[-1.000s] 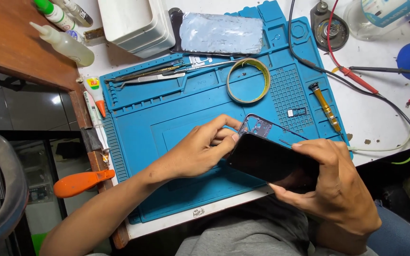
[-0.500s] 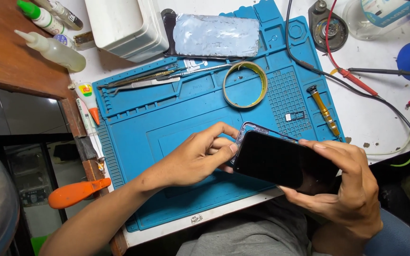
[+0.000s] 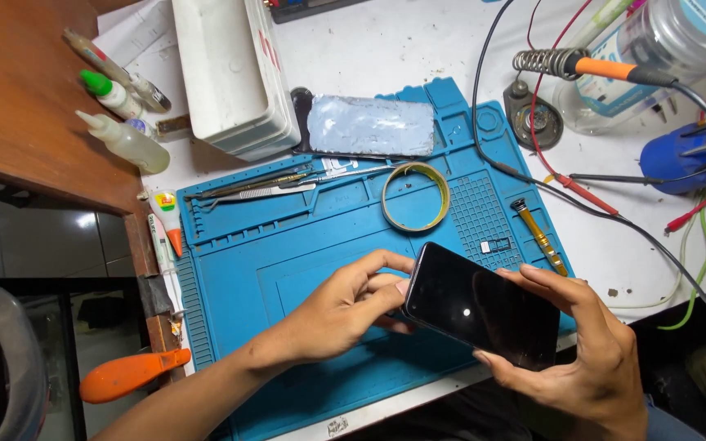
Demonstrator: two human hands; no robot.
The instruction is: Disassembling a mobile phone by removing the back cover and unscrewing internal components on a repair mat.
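A white desk (image 3: pixel 418 49) carries a blue work mat (image 3: pixel 288 269), and above the mat's near edge a black phone (image 3: pixel 481 305) is held dark screen up, tilted. The right hand (image 3: pixel 582 359) cradles the phone from below, its grip closed round the phone's right end. The left hand (image 3: pixel 345 310) has its grip pinching the phone's left edge. Farther back on the mat lie a tape ring (image 3: pixel 415 197), tweezers (image 3: pixel 263 193) and a yellow-handled screwdriver (image 3: pixel 539 237).

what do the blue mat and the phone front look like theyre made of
Blue mat: looks like matte silicone or rubber, with moulded trays and a grid. Phone, held by left hand and right hand: glossy black front, probably glass, showing a bright reflection.
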